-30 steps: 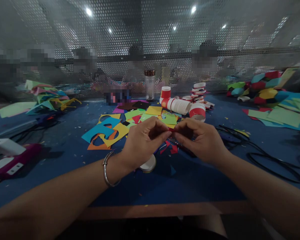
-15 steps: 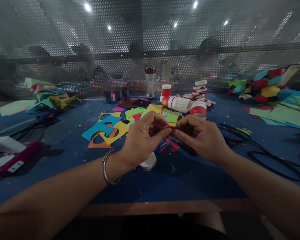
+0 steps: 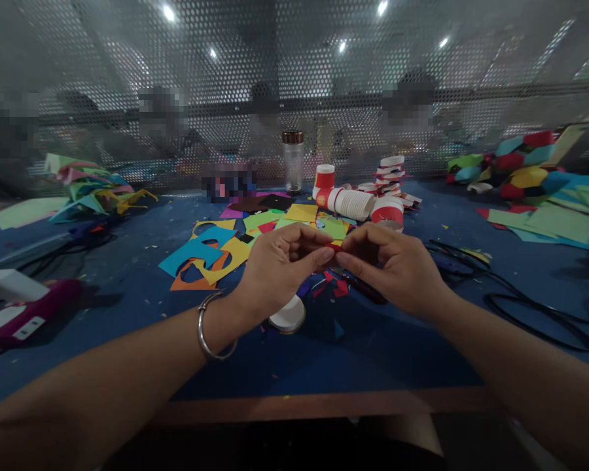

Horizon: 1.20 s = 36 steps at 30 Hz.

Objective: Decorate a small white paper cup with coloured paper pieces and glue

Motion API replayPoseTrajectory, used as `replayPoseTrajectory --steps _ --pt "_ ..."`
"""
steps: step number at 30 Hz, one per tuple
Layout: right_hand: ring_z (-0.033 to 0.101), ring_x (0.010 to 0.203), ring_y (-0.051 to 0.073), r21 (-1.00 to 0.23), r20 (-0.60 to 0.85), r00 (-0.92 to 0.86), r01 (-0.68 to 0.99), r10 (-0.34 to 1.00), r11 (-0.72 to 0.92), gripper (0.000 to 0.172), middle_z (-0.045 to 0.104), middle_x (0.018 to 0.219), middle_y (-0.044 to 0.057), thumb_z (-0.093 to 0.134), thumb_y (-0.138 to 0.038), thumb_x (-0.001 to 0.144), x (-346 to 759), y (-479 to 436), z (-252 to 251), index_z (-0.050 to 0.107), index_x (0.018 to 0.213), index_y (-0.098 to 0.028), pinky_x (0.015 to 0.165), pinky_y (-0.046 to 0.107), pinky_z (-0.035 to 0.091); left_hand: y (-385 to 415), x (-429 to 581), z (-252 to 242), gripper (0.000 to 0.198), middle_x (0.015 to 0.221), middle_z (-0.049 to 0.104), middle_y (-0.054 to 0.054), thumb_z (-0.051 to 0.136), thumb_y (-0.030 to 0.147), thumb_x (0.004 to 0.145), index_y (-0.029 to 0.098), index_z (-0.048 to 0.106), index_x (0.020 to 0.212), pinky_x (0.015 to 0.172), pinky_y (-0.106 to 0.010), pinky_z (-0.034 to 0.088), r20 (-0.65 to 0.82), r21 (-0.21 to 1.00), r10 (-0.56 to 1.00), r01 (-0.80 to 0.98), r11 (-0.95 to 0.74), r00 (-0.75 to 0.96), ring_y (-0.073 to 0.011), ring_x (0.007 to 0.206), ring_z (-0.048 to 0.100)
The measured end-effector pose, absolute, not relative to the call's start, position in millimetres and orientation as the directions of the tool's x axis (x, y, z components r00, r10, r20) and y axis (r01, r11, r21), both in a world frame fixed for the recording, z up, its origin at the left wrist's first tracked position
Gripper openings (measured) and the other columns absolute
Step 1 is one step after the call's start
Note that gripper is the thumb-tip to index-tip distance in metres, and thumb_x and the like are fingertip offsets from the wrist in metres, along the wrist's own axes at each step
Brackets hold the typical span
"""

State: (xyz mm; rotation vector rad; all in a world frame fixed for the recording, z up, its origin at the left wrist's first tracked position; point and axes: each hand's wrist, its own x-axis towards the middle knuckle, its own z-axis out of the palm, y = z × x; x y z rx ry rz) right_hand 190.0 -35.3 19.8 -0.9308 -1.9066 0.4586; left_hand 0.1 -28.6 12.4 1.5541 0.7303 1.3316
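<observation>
Cut paper sheets (image 3: 220,258) lie past the left hand (image 3: 282,271), which hides some of them – red-and-white paper cups (image 3: 353,205) and a bottle (image 3: 293,167) sit farther back. Left and right hand (image 3: 400,265) pinch a small red piece (image 3: 336,248) above the table (image 3: 373,360) – perhaps paper, its shape mostly covered by fingertips. The right hand partly hides a dark object (image 3: 370,291); figures behind the mesh (image 3: 319,78) are blurred.

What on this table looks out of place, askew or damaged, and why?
The row of nested paper cups lies on its side rather than upright, and red scraps litter the blue table; both look untidy. The red piece pinched between left hand and right hand is mostly hidden, so damage there can't be judged.
</observation>
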Motion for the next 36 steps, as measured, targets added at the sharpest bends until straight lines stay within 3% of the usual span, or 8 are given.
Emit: replayPoseTrajectory --steps 6,12,14,18,20,27,32,36 --pt "0.059 0.064 0.013 -0.669 0.555 -0.281 0.409 0.783 0.621 0.008 0.067 0.075 0.000 0.069 -0.027 0.085 188.9 -36.6 22.6 0.066 0.082 -0.020 0.058 0.026 0.047 -29.9 -1.0 14.4 0.024 0.083 0.078 -0.004 0.082 0.023 0.076 0.016 0.072 0.096 0.075 -0.025 0.063 0.419 0.906 0.870 -0.061 -0.419 0.260 -0.0143 0.077 0.075" --pt "0.053 0.060 0.012 -0.663 0.520 -0.302 0.447 0.799 0.600 0.009 0.064 0.070 -0.001 0.067 -0.025 0.084 189.1 -35.3 23.6 0.065 0.078 -0.020 0.055 0.026 0.042 -23.6 -3.3 13.4 0.026 0.079 0.077 -0.003 0.076 0.019 0.079 0.015 0.066 0.102 0.073 -0.027 0.062 0.301 0.951 0.893 -0.031 -0.308 0.335 -0.0148 0.072 0.075" --pt "0.050 0.057 0.011 -0.694 0.470 -0.336 0.430 0.816 0.577 0.009 0.061 0.067 -0.002 0.066 -0.025 0.084 189.9 -34.2 23.8 0.064 0.078 -0.020 0.052 0.025 0.039 -23.9 -4.2 13.4 0.024 0.079 0.077 -0.003 0.075 0.017 0.078 0.016 0.066 0.100 0.072 -0.026 0.061 0.322 0.935 0.878 0.024 -0.353 0.354 -0.0148 0.073 0.075" --pt "0.043 0.048 0.009 -0.776 0.369 -0.394 0.368 0.842 0.512 0.011 0.051 0.056 -0.007 0.067 -0.027 0.082 190.8 -33.7 25.9 0.061 0.077 -0.020 0.047 0.025 0.034 -31.8 -5.9 15.4 0.018 0.082 0.077 -0.001 0.068 0.013 0.084 0.019 0.068 0.102 0.070 -0.024 0.056 0.523 0.728 0.770 0.280 -0.626 0.365 -0.0136 0.075 0.073" --pt "0.042 0.046 0.009 -0.803 0.344 -0.401 0.344 0.849 0.487 0.012 0.048 0.053 -0.008 0.067 -0.028 0.082 191.0 -34.5 27.6 0.061 0.077 -0.020 0.047 0.025 0.034 -34.6 -6.2 16.2 0.018 0.084 0.077 -0.001 0.066 0.014 0.086 0.019 0.069 0.103 0.070 -0.024 0.055 0.571 0.648 0.728 0.335 -0.684 0.380 -0.0131 0.076 0.072" --pt "0.043 0.045 0.009 -0.777 0.334 -0.428 0.380 0.840 0.502 0.010 0.049 0.050 -0.008 0.063 -0.027 0.084 191.9 -33.4 28.9 0.059 0.076 -0.021 0.046 0.024 0.034 -20.7 -6.1 14.5 0.011 0.077 0.073 -0.002 0.074 0.023 0.081 0.016 0.068 0.086 0.065 -0.023 0.054 0.359 0.897 0.823 0.081 -0.434 0.441 -0.0117 0.069 0.067" --pt "0.040 0.043 0.007 -0.772 0.335 -0.463 0.364 0.821 0.521 0.013 0.048 0.053 -0.009 0.064 -0.028 0.084 192.4 -31.6 26.0 0.058 0.076 -0.020 0.042 0.023 0.030 -19.1 -8.0 14.8 0.009 0.064 0.064 0.002 0.075 0.020 0.078 0.015 0.067 0.079 0.054 -0.020 0.045 0.293 0.922 0.823 0.085 -0.379 0.486 -0.0085 0.058 0.057" --pt "0.040 0.044 0.008 -0.750 0.347 -0.460 0.388 0.817 0.536 0.012 0.048 0.052 -0.009 0.063 -0.029 0.086 192.7 -33.8 26.9 0.059 0.078 -0.021 0.043 0.024 0.030 -20.7 -7.0 16.3 0.008 0.066 0.067 0.000 0.075 0.019 0.078 0.015 0.068 0.080 0.056 -0.021 0.048 0.291 0.932 0.830 0.054 -0.358 0.476 -0.0099 0.060 0.060"
